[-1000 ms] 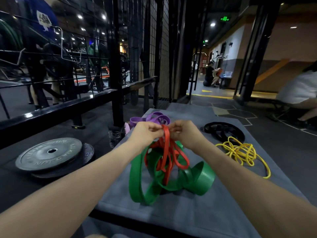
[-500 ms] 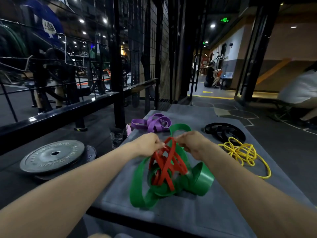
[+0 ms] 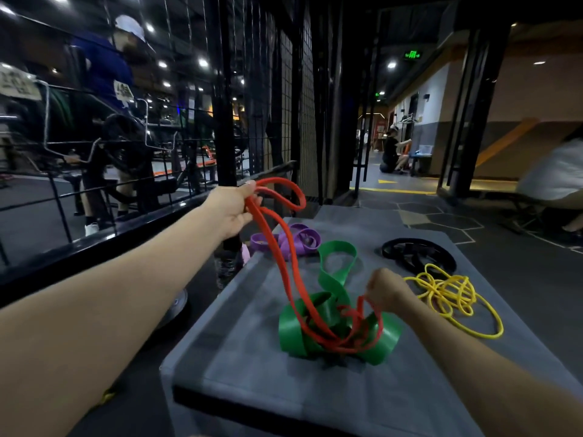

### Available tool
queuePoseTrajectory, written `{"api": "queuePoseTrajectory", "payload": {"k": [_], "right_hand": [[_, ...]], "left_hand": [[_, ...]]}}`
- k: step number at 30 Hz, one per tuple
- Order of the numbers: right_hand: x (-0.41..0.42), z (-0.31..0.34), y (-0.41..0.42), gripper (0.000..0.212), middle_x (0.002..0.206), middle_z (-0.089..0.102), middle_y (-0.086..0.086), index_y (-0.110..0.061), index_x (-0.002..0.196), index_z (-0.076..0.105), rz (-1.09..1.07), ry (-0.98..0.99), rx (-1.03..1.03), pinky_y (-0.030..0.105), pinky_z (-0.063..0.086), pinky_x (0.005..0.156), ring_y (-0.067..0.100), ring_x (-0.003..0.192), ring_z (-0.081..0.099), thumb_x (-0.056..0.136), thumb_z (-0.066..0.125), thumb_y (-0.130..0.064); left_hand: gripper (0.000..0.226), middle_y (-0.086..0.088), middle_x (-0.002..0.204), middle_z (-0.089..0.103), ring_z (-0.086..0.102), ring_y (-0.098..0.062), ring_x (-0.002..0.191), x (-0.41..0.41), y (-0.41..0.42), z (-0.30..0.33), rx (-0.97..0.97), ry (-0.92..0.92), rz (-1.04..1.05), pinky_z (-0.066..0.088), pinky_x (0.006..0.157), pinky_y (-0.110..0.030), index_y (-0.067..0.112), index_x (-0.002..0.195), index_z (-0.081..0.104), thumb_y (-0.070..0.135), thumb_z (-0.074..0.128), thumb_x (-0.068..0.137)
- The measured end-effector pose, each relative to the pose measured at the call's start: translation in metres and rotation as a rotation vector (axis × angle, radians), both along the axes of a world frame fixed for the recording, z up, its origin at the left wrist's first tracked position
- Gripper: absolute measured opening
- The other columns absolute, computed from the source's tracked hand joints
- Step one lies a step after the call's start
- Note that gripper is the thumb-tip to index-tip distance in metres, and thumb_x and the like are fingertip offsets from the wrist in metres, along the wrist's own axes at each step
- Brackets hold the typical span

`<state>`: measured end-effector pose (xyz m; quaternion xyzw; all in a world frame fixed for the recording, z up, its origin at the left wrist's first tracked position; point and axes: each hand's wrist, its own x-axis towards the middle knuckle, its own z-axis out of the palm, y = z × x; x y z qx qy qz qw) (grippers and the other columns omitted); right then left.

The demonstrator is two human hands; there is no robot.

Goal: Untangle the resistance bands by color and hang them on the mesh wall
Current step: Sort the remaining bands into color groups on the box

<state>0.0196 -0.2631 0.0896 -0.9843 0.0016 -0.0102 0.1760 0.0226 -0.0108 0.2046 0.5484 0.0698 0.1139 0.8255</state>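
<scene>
My left hand (image 3: 232,207) is raised above the mat's left edge and grips loops of the red band (image 3: 284,257), which stretch down into the tangle. My right hand (image 3: 386,287) is low over the pile and pinches another part of the red band. The wide green band (image 3: 334,279) lies coiled on the grey mat (image 3: 252,357), still wound with the red one. A purple band (image 3: 290,241) lies at the mat's far left, a black band (image 3: 416,252) at the far right, and thin yellow bands (image 3: 451,294) beside my right hand. The black mesh wall (image 3: 290,105) stands behind.
A black rail and fence (image 3: 94,234) run along the left. A person sits on a bench (image 3: 555,178) at the right, another crouches far back (image 3: 391,152). A weight plate (image 3: 178,305) lies on the floor left of the mat.
My left hand has lifted up and left, pulling the red band out of the pile in long loops. My right hand dropped low over the tangle. The green band lies flatter.
</scene>
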Motion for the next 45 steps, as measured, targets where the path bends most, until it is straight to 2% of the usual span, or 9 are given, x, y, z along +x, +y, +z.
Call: {"api": "queuePoseTrajectory", "payload": {"k": [3, 6, 11, 16, 21, 28, 34, 41, 45], "right_hand": [[-0.012, 0.017, 0.032, 0.027, 0.103, 0.062, 0.010, -0.002, 0.110, 0.061, 0.283, -0.051, 0.085, 0.028, 0.043, 0.084, 0.027, 0.108, 0.057, 0.084, 0.059, -0.011], [-0.026, 0.020, 0.066, 0.059, 0.109, 0.053, 0.005, -0.008, 0.126, 0.052, 0.446, 0.020, 0.413, 0.036, 0.044, 0.101, 0.019, 0.105, 0.052, 0.074, 0.076, -0.020], [-0.018, -0.014, 0.066, 0.016, 0.082, 0.063, 0.012, -0.007, 0.078, 0.064, 0.254, 0.086, 0.262, 0.030, 0.053, 0.075, 0.027, 0.088, 0.067, 0.080, 0.068, -0.022], [-0.017, 0.017, 0.025, 0.029, 0.086, 0.066, 0.016, -0.003, 0.090, 0.065, 0.119, -0.038, -0.004, 0.031, 0.048, 0.071, 0.027, 0.087, 0.066, 0.084, 0.064, -0.031], [-0.013, 0.083, 0.013, 0.033, 0.029, 0.051, -0.011, -0.016, 0.052, 0.055, 0.069, -0.167, 0.331, 0.008, 0.042, 0.041, -0.006, 0.028, 0.046, 0.078, 0.073, -0.029], [-0.005, 0.106, 0.038, 0.034, 0.077, 0.072, 0.019, -0.008, 0.051, 0.053, 0.082, -0.226, 0.706, 0.038, 0.060, 0.065, 0.028, 0.070, 0.071, 0.082, 0.062, 0.003], [-0.014, 0.095, 0.054, 0.014, 0.040, 0.060, 0.002, 0.003, 0.076, 0.057, 0.188, -0.088, 1.076, 0.019, 0.051, 0.039, 0.009, 0.034, 0.058, 0.084, 0.054, 0.015], [-0.020, 0.063, 0.040, 0.011, 0.065, 0.057, 0.009, 0.006, 0.091, 0.064, 0.237, -0.108, 1.075, 0.013, 0.050, 0.052, 0.013, 0.055, 0.054, 0.083, 0.058, 0.010], [-0.013, -0.002, 0.020, 0.012, 0.047, 0.058, -0.008, 0.000, 0.079, 0.066, 0.171, -0.006, 0.682, 0.011, 0.044, 0.045, -0.003, 0.037, 0.050, 0.082, 0.059, 0.010]], "left_hand": [[0.018, -0.005, 0.060, 0.054, 0.054, -0.009, 0.050, -0.003, -0.014, 0.005, -0.135, -0.001, -0.025, 0.052, 0.042, -0.017, 0.004, 0.074, 0.051, 0.007, 0.054, 0.091], [0.019, -0.005, 0.053, 0.057, 0.056, -0.008, 0.042, -0.007, -0.029, 0.015, -0.273, -0.018, -0.046, 0.053, 0.043, -0.019, 0.002, 0.072, 0.052, 0.006, 0.056, 0.090], [0.016, -0.006, 0.071, 0.052, 0.056, -0.008, 0.047, -0.018, -0.023, 0.028, -0.355, -0.104, 0.011, 0.055, 0.052, -0.022, 0.003, 0.076, 0.053, 0.006, 0.053, 0.091], [0.015, 0.000, 0.074, 0.048, 0.049, -0.007, 0.063, -0.008, 0.006, -0.010, 0.124, 0.091, 0.085, 0.047, 0.074, -0.029, 0.012, 0.081, 0.052, 0.012, 0.047, 0.096], [0.027, -0.007, 0.066, 0.050, 0.051, -0.008, 0.045, -0.009, -0.028, -0.062, 0.373, 0.063, -0.082, 0.045, 0.041, -0.018, 0.009, 0.072, 0.053, 0.000, 0.042, 0.095], [0.018, -0.001, 0.069, 0.066, 0.061, -0.009, 0.060, -0.024, -0.077, -0.079, 0.185, -0.056, -0.469, 0.052, 0.062, -0.019, 0.005, 0.090, 0.059, -0.005, 0.044, 0.091], [0.016, 0.004, 0.060, 0.064, 0.058, -0.011, 0.059, -0.031, -0.086, -0.095, 0.310, -0.123, -0.417, 0.047, 0.058, -0.021, 0.010, 0.083, 0.058, -0.001, 0.051, 0.091], [0.025, 0.005, 0.037, 0.056, 0.050, -0.002, 0.031, -0.014, -0.059, -0.102, 0.194, -0.016, -0.148, 0.042, 0.033, -0.014, 0.013, 0.071, 0.050, 0.015, 0.047, 0.096], [0.024, 0.004, 0.035, 0.056, 0.053, -0.004, 0.030, -0.004, -0.034, -0.094, 0.000, 0.034, -0.053, 0.043, 0.031, -0.016, 0.012, 0.073, 0.048, 0.017, 0.046, 0.097]]}}
